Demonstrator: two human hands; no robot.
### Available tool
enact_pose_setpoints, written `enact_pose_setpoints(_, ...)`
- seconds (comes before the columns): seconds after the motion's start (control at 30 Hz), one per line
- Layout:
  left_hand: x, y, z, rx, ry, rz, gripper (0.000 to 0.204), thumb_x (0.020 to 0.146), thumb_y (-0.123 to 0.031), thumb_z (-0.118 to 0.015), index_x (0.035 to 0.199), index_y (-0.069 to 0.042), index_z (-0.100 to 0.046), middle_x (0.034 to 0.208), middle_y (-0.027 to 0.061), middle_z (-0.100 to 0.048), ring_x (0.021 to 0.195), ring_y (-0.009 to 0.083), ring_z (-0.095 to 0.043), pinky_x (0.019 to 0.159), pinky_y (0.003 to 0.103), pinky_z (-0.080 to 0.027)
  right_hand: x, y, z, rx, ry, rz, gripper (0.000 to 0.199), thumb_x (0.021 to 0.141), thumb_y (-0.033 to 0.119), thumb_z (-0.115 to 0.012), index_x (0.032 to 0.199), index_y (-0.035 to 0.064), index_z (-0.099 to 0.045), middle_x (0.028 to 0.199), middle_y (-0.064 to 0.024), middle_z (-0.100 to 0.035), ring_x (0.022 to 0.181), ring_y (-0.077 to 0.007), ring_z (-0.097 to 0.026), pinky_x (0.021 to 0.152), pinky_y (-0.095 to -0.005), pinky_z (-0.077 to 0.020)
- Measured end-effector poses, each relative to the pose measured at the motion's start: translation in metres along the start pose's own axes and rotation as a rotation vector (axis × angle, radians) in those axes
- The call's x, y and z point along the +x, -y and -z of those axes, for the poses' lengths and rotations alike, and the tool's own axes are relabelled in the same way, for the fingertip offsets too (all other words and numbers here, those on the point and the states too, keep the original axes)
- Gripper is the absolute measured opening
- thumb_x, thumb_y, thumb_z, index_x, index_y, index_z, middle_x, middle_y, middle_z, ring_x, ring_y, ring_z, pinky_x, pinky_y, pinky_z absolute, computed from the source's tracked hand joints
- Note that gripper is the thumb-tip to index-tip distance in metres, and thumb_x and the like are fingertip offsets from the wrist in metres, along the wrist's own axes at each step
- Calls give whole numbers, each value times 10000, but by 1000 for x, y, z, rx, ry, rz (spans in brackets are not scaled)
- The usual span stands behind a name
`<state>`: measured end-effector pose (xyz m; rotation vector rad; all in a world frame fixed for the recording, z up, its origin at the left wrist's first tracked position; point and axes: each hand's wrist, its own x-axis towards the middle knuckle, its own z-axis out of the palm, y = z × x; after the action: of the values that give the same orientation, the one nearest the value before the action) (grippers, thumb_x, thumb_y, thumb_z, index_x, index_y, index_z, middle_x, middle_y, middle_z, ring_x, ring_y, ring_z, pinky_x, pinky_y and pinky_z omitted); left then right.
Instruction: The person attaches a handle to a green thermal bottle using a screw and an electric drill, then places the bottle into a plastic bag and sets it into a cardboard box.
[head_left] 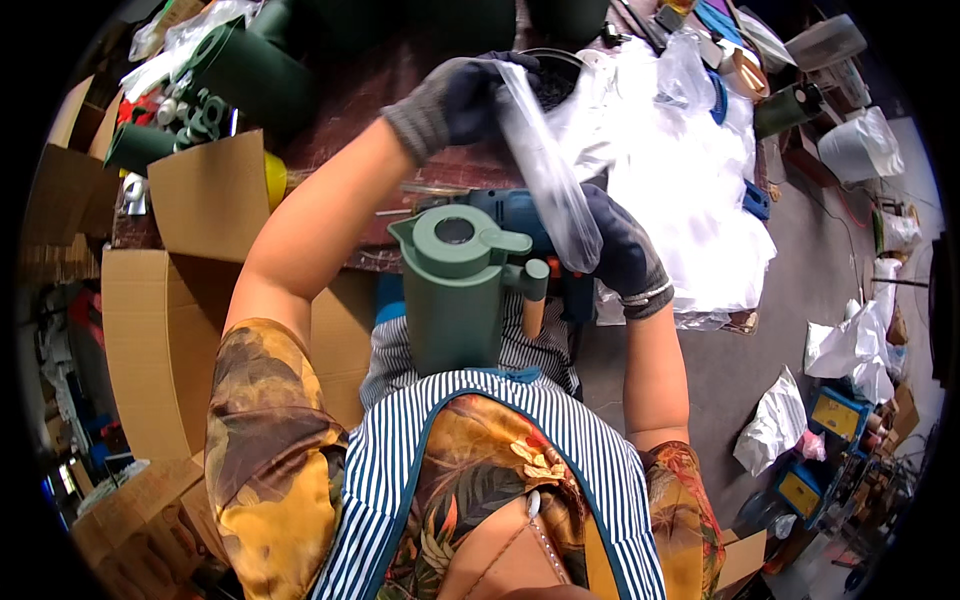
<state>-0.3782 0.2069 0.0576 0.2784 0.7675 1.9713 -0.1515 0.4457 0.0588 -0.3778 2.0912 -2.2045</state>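
Note:
A narrow clear plastic bag (545,165) slants between my two hands. My left hand (465,100), in a dark knit glove with a grey cuff, is closed at its upper end; the fingertips are partly hidden and blurred. My right hand (622,245), in a matching glove, is closed on its lower part. Below the bag, a green thermos jug (455,290) stands upright at my lap, its lid on and spout to the left. Right behind it lies a blue power drill (505,208). Just beyond my left hand is a round container (562,62) of small dark pieces.
White plastic bags (690,190) pile up on the table's right side. More green jug bodies (250,75) stand at the back left. An open cardboard box (145,330) is beside my left arm. Crumpled wrapping (775,420) lies on the floor at right.

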Motion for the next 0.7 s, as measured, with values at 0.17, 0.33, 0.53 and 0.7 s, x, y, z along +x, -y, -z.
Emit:
enact_pose_setpoints(0.17, -166, 17, -33, 817, -474, -238, 184, 989, -149, -533, 1110, -27, -598, 1090, 73, -604, 983, 149, -589, 919, 310, -479, -12, 55, -50, 110, -167, -178, 363, 866, 59, -702, 1220, 10, -640, 1041, -60, -710, 1035, -166, -633, 1058, -352, -445)
enact_pose_setpoints(0.33, -257, 127, -64, 1323, -558, -808, 179, 869, -67, -633, 1036, -25, -584, 1142, 157, -606, 1093, 305, -610, 1001, 414, -482, -51, 26, -62, -823, -96, 465, 340, 729, 69, -701, 1066, 114, -701, 945, -49, -683, 1043, -321, -614, 1080, -545, -396)
enact_pose_setpoints(0.53, -327, 183, -84, 1964, -111, -125, 306, 822, -261, -724, 1065, -89, -655, 1205, 147, -615, 1222, 366, -573, 1115, 506, -397, -189, -61, -100, -1103, 134, 302, 246, 803, 191, -660, 1046, 159, -683, 1100, -23, -658, 1152, -279, -581, 962, -450, -487)
enact_pose_setpoints(0.7, -251, 72, -121, 1496, -541, -552, 448, 892, -283, -733, 1238, -22, -623, 1236, 143, -636, 1208, 276, -595, 968, 338, -504, -222, -45, -103, -626, 259, -79, 435, 812, 327, -657, 1152, 56, -632, 1136, -105, -663, 1123, -345, -585, 955, -449, -498)
